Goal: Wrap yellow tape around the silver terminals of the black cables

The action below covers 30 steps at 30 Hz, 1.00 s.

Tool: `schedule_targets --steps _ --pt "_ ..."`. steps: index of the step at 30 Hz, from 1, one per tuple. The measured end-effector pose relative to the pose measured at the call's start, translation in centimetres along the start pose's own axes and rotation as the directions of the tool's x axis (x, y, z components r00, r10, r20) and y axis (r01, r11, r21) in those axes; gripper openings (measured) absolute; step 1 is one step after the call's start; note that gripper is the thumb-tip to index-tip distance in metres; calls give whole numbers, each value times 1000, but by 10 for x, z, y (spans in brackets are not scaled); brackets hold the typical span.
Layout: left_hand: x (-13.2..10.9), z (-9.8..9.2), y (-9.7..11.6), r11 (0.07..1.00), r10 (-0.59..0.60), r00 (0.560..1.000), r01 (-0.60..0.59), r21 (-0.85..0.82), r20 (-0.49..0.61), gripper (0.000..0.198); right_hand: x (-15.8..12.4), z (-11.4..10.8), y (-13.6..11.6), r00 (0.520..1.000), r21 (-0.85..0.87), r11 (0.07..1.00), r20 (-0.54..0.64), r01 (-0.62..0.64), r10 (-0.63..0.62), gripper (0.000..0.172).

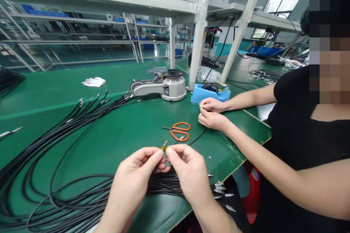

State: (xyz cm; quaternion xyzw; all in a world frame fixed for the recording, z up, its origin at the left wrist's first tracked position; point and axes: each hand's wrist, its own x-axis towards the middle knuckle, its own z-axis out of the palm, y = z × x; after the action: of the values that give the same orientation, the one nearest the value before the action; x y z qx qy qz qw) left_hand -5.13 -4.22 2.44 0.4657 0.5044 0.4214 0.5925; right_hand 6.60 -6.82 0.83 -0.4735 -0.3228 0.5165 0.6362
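Near the front of the green table, my left hand (133,173) and my right hand (190,171) meet with thumbs and fingers pinched together. Between the fingertips, a cable end (165,143) with a metal tip points up, and a small piece of yellow tape (164,148) sits just below the tip. My left fingers pinch the cable end; my right fingers press on the tape from the other side. Orange-handled scissors (179,131) lie just beyond my hands. A bundle of black cables (79,193) curves beneath my wrists, partly hidden by them.
A grey tape dispenser (173,85) stands beyond the scissors, with a blue tape holder (195,94) to its right. At the right, a co-worker's hands (214,120) hold a small piece. A white glove (94,82) lies at the back left. Shelf posts (199,36) rise behind.
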Motion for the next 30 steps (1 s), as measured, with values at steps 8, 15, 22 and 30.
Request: schedule_targets --steps 8,15,22,30 --pt "1 -1 -4 991 -34 994 47 -123 106 25 -2 1 -3 1000 -6 1000 6 -10 10 18" --pt "-1 -2 -1 982 -41 982 73 -174 183 22 -3 -1 -4 999 -39 999 13 33 -32 15" --pt "-1 -3 4 977 -46 962 99 -190 268 25 -2 -2 -3 997 -101 992 20 70 -68 16" --pt "1 -14 6 950 -87 869 220 -221 487 29 6 -19 1 926 -134 939 262 315 -273 8"
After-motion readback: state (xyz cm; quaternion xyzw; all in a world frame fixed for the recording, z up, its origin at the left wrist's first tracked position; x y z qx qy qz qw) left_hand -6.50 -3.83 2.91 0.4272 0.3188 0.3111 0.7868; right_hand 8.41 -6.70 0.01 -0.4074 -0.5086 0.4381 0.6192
